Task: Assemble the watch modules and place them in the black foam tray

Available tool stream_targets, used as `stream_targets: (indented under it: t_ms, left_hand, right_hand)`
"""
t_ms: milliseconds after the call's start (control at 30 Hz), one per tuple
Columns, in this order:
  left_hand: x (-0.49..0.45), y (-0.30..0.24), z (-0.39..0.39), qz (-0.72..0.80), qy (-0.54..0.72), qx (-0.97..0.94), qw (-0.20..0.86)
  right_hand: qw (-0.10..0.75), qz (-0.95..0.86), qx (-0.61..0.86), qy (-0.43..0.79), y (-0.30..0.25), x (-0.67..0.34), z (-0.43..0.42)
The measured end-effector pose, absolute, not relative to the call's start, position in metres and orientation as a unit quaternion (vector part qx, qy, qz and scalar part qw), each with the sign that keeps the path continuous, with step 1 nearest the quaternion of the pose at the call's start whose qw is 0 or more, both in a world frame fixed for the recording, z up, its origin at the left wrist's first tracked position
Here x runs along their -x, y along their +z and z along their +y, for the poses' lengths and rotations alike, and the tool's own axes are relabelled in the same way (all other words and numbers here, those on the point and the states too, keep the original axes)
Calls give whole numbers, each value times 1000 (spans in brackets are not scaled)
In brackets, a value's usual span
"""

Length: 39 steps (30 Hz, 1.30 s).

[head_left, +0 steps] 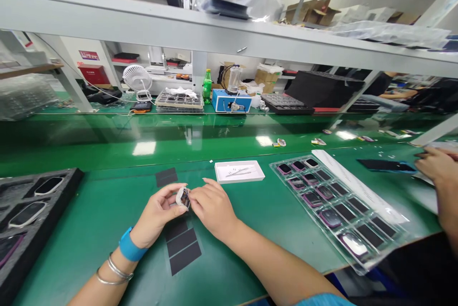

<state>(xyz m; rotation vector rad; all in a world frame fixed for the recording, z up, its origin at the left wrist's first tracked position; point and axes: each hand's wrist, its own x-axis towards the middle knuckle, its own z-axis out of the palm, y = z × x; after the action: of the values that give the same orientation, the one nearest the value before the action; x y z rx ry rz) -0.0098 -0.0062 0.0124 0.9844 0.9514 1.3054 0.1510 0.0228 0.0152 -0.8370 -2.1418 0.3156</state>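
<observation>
A small white smartwatch case [182, 197], with its electronics showing on the side turned right, is held above the green bench. My left hand [165, 205] is closed round its left side, thumb below and fingers above. On the open side, my right hand [211, 203] has its fingertips pinched at the case's edge; whether they also hold a small part is hidden. Under my hands lie dark rectangular sheets [185, 251] on a clear backing. Just beyond my right hand is a white box lid [239, 172] with tweezers [239, 172] in it.
At right, a clear plastic tray [352, 229] holds several watches and dark panels. A black foam tray [67, 191] with watches stands at left. Another person's hand [438, 165] works at far right. A blue machine [232, 100] and a fan [138, 79] stand behind on the ledge.
</observation>
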Motion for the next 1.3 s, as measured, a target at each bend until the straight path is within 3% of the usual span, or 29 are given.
stream_targets:
  t_ms: [100, 200, 267, 367, 567, 767, 933, 1000, 1167, 1300]
  left_hand:
    - [11, 13, -6, 403, 567, -389, 604]
    - [16, 16, -5, 376, 574, -355, 635]
    - [20, 17, -4, 359, 579, -341, 648]
    - [25, 19, -3, 346, 586, -323, 658]
    - [29, 22, -3, 361, 541, -313, 692]
    - [26, 21, -3, 380, 473, -318, 729]
    - [18, 15, -2, 378, 439, -328, 746]
    - [14, 14, -3, 382, 434, -337, 743]
    - [5, 12, -4, 407, 446, -364, 709]
    - [5, 13, -4, 449, 440, -364, 687]
  right_hand:
    - [402, -828, 343, 188, 16, -151, 23]
    - [417, -699, 338, 472, 13, -149, 28]
    - [355, -592, 303, 658, 11, -147, 31]
    - [277, -506, 302, 759, 11, -148, 35]
    - [303, -513, 310, 741, 28, -163, 40]
    - [259, -573, 235, 741, 38, -172, 39]
    - [372, -735, 331, 460, 36, -164, 32]
    - [380, -770, 335, 388, 34, -161, 30]
    - [384, -801, 340, 310, 24, -154, 30]
    - [401, -777, 367, 317, 15, -148, 33]
